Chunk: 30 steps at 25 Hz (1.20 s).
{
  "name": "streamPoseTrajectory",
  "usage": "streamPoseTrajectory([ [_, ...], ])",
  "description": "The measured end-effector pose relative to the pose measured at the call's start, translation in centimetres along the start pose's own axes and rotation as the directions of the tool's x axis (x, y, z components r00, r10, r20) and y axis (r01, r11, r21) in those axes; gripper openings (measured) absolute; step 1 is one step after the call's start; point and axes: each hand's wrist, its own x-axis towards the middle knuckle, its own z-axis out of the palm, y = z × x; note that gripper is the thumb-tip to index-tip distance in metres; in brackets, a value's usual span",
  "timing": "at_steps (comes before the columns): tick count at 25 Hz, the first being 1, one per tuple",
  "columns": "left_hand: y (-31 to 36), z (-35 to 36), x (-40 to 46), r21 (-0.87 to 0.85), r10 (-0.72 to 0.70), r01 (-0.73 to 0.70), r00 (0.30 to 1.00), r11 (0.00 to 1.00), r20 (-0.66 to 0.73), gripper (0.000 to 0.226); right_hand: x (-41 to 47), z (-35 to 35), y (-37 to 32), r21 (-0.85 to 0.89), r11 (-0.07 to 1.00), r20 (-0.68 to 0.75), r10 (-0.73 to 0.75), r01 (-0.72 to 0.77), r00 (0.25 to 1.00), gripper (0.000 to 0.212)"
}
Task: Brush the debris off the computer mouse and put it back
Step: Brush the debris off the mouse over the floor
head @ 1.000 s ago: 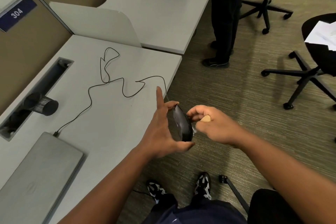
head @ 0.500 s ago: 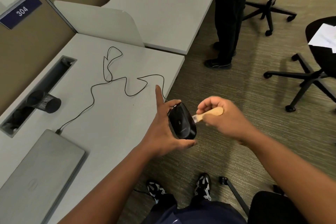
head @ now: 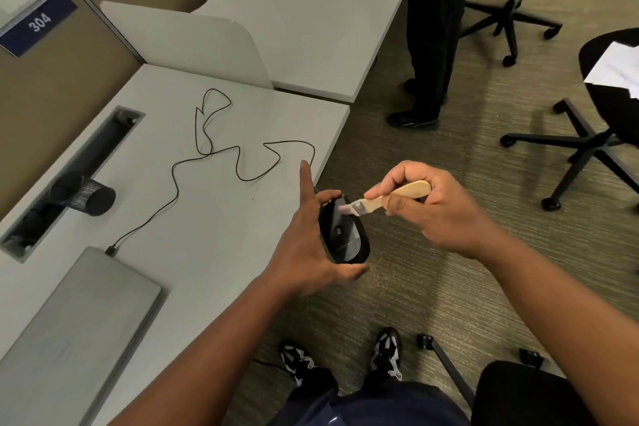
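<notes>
Our right hand (head: pixel 437 209) has lifted since a second ago, and the brush (head: pixel 397 195) has come clear of it — bristles now on the computer mouse (head: pixel 344 235).

Left to right: a closed laptop (head: pixel 74 328) lies on the worktop (head: pixel 221 235), with a dark mesh cup (head: pixel 84 195) tipped over beside the cable slot. The mouse cable (head: pixel 207 149) snakes across the worktop from the laptop. Our left hand (head: pixel 307 242) grips the mouse underside-up just past the worktop edge, thumb beneath, forefinger straight. Our right fingers curl round the wooden handle — bristles touching the mouse's upper end.
</notes>
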Motion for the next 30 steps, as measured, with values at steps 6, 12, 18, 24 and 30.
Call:
streamPoseTrajectory([
  [6,-0.1,-0.2,-0.2,0.002,-0.024,0.024,1.000,1.000,0.000,0.166,0.0,-1.4,-0.4,0.008,0.998,0.084,0.068,-0.069,0.994,0.009],
  [12,0.0,-0.3,-0.1,-0.041,-0.031,0.032,0.999,0.999,0.019,0.154,0.2,-1.3,0.4,0.016,1.000,-0.032,-0.005,0.005,0.999,0.018],
  [18,-0.3,-0.6,-0.1,0.029,-0.017,0.016,1.000,0.999,0.016,0.150,-0.2,-1.7,0.5,0.024,0.999,0.008,0.044,-0.044,0.999,0.008],
  [24,0.0,-0.8,0.3,0.047,-0.016,0.017,1.000,0.999,-0.013,0.151,-0.4,-1.0,0.3,0.010,0.999,0.060,0.035,-0.036,0.998,0.013],
  [30,0.0,-0.9,0.2,0.069,-0.005,0.006,1.000,0.998,-0.014,0.148,-0.2,-1.7,0.3,0.012,0.998,-0.033,0.060,-0.059,0.998,0.012],
])
